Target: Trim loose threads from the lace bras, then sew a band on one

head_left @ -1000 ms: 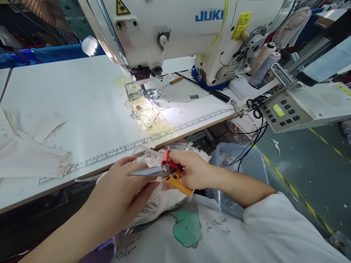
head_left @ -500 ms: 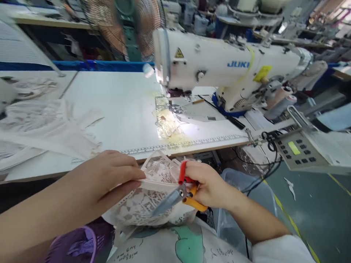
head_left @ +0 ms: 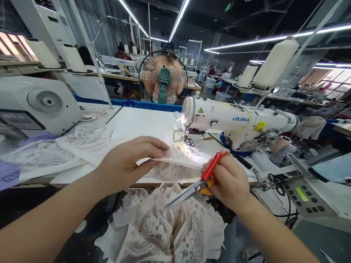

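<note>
My left hand (head_left: 131,164) pinches the edge of a white lace garment piece (head_left: 175,168) between thumb and fingers. This piece is stretched across to my right hand (head_left: 231,182), slightly blurred, above the table's front edge. Scissors (head_left: 189,191) with red and orange handles are held in my right hand, their blades pointing down and left below the stretched edge. The right fingertips seem to touch the fabric's right end, but the handles partly hide them. Beneath both hands, a heap of white lace fabric (head_left: 164,226) lies over my lap.
A JUKI sewing machine (head_left: 227,118) with its lamp lit stands at the right on the white table (head_left: 139,118). More lace pieces (head_left: 85,142) lie at the left beside another machine (head_left: 41,104). A fan (head_left: 164,76) stands behind; a control panel (head_left: 307,199) juts out at the right.
My view has tilted up. Both hands have lifted the fabric edge from below the table edge to above it, spreading wider apart. More of the lace heap on my lap now shows.
</note>
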`<state>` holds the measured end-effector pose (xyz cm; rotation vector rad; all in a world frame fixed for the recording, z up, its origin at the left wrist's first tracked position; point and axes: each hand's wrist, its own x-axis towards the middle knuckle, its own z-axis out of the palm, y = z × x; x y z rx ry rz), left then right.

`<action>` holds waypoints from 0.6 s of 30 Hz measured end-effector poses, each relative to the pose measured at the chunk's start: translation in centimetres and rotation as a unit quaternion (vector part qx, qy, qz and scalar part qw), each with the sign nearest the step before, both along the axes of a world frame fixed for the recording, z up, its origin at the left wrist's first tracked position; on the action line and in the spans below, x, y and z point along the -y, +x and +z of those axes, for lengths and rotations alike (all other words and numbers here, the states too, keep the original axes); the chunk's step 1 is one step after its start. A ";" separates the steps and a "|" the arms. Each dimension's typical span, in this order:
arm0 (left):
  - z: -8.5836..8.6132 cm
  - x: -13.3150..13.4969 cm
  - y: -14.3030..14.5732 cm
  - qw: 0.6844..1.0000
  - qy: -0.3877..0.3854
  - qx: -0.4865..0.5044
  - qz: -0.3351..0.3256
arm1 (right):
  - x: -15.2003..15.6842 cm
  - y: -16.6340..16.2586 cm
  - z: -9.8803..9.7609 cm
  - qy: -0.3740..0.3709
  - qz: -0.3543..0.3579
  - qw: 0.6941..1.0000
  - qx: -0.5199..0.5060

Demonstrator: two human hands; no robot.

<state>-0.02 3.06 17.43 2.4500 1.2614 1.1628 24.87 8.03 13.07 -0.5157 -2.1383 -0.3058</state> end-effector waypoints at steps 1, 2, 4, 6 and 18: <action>0.4 -0.1 -0.3 0.999 0.040 -0.016 0.000 | -0.6 -0.2 0.4 0.048 -0.009 0.999 -0.005; 0.4 -0.2 -0.6 0.998 0.064 -0.026 0.001 | -1.1 -0.5 0.5 0.084 -0.013 0.996 -0.006; -1.0 -0.3 -1.4 0.997 0.067 -0.029 0.009 | -2.0 -1.2 -0.4 0.120 -0.015 0.993 0.017; -4.1 -0.2 -2.0 0.999 0.018 0.023 0.016 | -2.6 -2.0 -2.7 0.112 -0.009 0.991 0.068; -17.3 4.0 0.1 0.909 -0.192 0.362 0.076 | -1.0 -3.0 -11.7 -0.013 0.055 0.981 0.184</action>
